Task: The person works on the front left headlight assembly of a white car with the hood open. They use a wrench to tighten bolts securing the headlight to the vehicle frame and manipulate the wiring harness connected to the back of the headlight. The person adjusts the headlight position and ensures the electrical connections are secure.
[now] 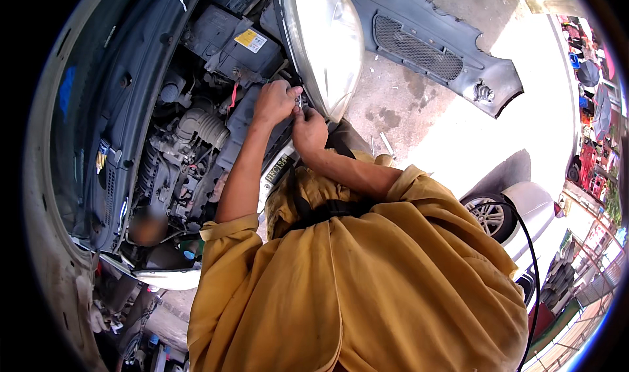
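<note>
My left hand (pixel 278 101) is closed, thumb against fingers, at the inner edge of the headlight (pixel 327 41). Close beside it, lower and to the right, my right hand (pixel 309 132) is closed with its thumb pointing up toward the left one. A small metallic piece (pixel 299 102) shows between the two thumbs, too small to name. Whatever else the fingers pinch is hidden. The headlight has a clear, bright lens and sits at the front of the open engine bay, just beyond both hands.
A car battery (pixel 232 41) with a yellow label sits left of the headlight, above the engine (pixel 200 126). A grey bumper cover (pixel 419 44) lies on the ground. A silver car (pixel 527 218) stands at right. Another person (pixel 148 226), blurred, is at lower left.
</note>
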Demonstrator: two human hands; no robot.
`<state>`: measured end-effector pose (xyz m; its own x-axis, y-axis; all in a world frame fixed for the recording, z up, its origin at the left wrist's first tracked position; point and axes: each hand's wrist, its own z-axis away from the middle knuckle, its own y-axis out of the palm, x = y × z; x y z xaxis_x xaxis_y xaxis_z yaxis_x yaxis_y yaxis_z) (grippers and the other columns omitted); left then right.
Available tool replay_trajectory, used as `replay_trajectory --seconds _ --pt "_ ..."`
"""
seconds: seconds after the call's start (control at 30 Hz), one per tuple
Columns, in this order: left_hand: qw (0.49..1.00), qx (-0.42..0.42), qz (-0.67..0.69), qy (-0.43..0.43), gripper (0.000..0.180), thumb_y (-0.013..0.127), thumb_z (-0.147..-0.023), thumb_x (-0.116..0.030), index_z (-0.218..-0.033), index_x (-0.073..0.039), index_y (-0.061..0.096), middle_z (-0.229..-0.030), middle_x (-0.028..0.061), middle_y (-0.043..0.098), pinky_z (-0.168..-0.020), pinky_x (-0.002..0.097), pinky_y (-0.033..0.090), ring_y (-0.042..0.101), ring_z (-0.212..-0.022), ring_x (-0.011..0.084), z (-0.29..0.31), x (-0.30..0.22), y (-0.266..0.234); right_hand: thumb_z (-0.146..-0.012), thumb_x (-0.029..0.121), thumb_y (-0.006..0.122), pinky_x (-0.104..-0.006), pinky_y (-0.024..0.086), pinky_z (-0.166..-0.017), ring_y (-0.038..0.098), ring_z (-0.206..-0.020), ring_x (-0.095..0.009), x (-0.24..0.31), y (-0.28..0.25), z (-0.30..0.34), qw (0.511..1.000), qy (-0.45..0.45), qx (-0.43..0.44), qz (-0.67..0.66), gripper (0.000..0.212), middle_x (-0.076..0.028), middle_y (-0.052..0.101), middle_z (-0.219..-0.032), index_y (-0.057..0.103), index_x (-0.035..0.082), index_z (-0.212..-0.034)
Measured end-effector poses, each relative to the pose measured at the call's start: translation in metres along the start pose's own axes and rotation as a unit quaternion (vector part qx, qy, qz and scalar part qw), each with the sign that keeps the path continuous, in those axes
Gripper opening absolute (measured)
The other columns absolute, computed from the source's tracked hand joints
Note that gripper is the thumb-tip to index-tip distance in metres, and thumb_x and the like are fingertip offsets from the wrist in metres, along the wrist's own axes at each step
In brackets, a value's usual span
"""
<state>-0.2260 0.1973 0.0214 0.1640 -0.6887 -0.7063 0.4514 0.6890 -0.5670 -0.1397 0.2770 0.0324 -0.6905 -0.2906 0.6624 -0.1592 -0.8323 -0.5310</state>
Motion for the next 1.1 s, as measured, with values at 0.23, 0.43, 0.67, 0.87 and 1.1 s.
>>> replay_trajectory --seconds 0.23,0.43,0.67,0.87,1.1 --pt "0.989 -0.006 0.141 -0.045 0.050 0.048 -0.092 -0.042 -0.071 0.003 0.055 -0.055 0.0133 0.056 -0.048 0.0364 0.044 0.058 -0.048 0.0240 0.027 0.016 0.023 -0.084 0.030 0.058 -0.0429 0.048 -0.068 0.062 -0.076 -0.033 0.003 -0.077 -0.073 0.853 -0.397 0.166 0.295 0.029 -0.017 0.062 -0.078 0.059 0.002 -0.086" --pt "0.976 -0.062 0.179 -0.103 0.051 0.046 -0.093 -0.043 -0.073 0.003 0.057 -0.058 0.0183 0.057 -0.060 0.0428 0.046 0.061 -0.061 0.0363 0.027 0.005 0.032 -0.082 0.033 0.057 -0.0421 0.050 -0.072 0.064 -0.082 -0.031 0.039 -0.090 -0.092 0.753 -0.458 0.231 0.412 0.030 -0.015 0.065 -0.082 0.061 0.006 -0.092" --pt "0.992 -0.109 -0.017 -0.069 0.046 0.046 -0.093 -0.039 -0.075 0.002 0.059 -0.075 0.0259 0.061 -0.069 0.0504 0.045 0.060 -0.078 0.0433 0.024 -0.007 0.029 -0.083 0.038 0.058 -0.0440 0.048 -0.069 0.062 -0.075 -0.037 0.011 -0.064 -0.062 0.937 -0.207 0.150 0.237 0.034 -0.019 0.064 -0.074 0.066 0.005 -0.086" --pt "0.994 -0.009 -0.112 0.001 0.044 0.045 -0.093 -0.038 -0.083 0.003 0.058 -0.081 0.0266 0.062 -0.071 0.0521 0.044 0.059 -0.082 0.0442 0.008 -0.004 0.000 -0.086 0.028 0.055 -0.0413 0.044 -0.069 0.059 -0.076 -0.040 -0.012 0.010 -0.008 0.999 -0.015 0.006 -0.032 0.033 -0.026 0.060 -0.077 0.060 -0.004 -0.082" --pt "0.996 -0.015 0.077 -0.035 0.053 0.041 -0.093 -0.047 -0.082 0.002 0.057 -0.077 0.0243 0.062 -0.072 0.0501 0.044 0.059 -0.083 0.0444 0.018 0.025 0.027 -0.088 0.033 0.051 -0.0463 0.047 -0.073 0.061 -0.083 -0.040 0.006 -0.043 -0.071 0.913 -0.235 0.236 0.237 0.037 -0.025 0.063 -0.083 0.062 -0.002 -0.087"
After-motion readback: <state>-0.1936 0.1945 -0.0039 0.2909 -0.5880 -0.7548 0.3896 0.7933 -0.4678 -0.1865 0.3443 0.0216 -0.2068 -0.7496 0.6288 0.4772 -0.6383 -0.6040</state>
